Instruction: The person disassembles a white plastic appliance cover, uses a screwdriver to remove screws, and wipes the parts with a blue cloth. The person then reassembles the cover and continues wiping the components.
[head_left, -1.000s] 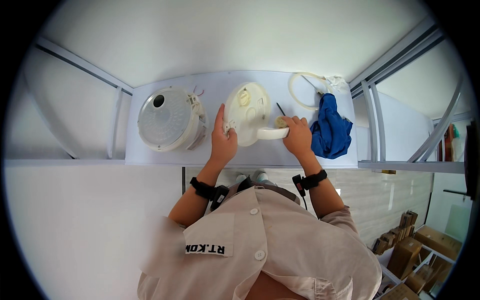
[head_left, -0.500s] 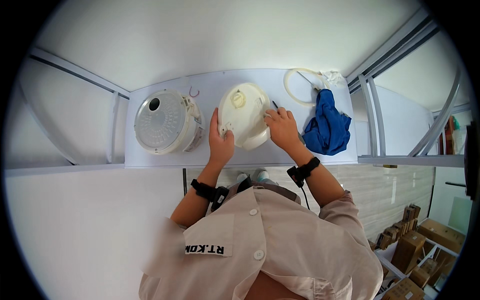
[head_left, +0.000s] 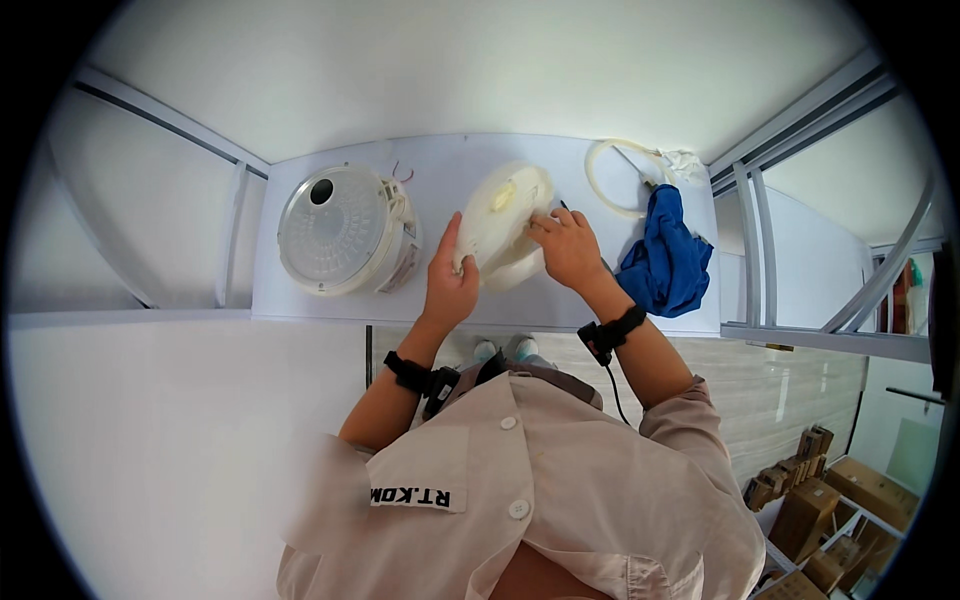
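My left hand (head_left: pixel 452 272) grips the left side of a cream plastic oval piece (head_left: pixel 492 220), which is tilted above the tabletop, with a small knob on its face and a curved section below its right side. My right hand (head_left: pixel 568 250) has bent fingers on that piece's right edge; exactly what the fingertips hold is hard to make out. Left of them sits a round white appliance (head_left: pixel 335 240) with a perforated silver top and dark round spot. Thin red wires lie behind it. A bunched blue cloth (head_left: pixel 665 265) lies beside my right hand, and a dark thin object is partly hidden behind that hand.
A pale tube loop (head_left: pixel 592 182) and a white crumpled item (head_left: pixel 682 162) lie at the back right of the white table (head_left: pixel 290 305). Metal frames (head_left: pixel 745 240) stand at both sides, a wall behind. Cardboard boxes (head_left: pixel 800 515) are on a rack at lower right.
The oval piece has tipped more on edge, its curved handle-like section now lower beneath it. My right hand has moved from that section up and left to the piece's edge.
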